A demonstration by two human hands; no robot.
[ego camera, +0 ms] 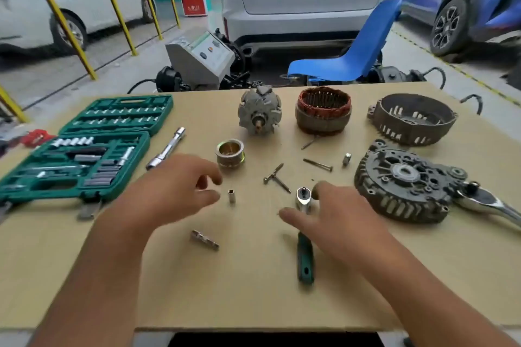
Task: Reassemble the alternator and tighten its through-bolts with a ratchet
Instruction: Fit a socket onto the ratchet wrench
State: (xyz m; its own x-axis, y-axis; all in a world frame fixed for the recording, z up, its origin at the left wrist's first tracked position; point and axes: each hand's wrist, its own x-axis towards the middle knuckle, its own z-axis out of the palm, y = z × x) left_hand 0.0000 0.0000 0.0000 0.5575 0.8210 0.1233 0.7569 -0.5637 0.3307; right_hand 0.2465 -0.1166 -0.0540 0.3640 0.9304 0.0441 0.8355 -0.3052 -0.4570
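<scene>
The right hand hangs just over the head of a green-handled ratchet that lies on the tabletop, fingers spread and relaxed to either side of the chrome head; whether a fingertip touches the tool cannot be told. The left hand hovers with its fingers loosely curled and gripping nothing, just left of a small socket that stands upright. The alternator lies in pieces across the far half of the table: the rotor stands with its shaft towards the camera, the stator with copper windings sits to its right, and an empty rear housing lies further right. The front housing, dark and ribbed, lies flat near the right hand, partly on top of a larger chrome ratchet. A grooved pulley stands beyond the left hand. Between the hands and the stator lie loose through-bolts, two of them crossed, one more apart, with a nut close by. An extension bar lies beside an open green socket case at the left. A short metal piece rests nearer the table's front edge.
</scene>
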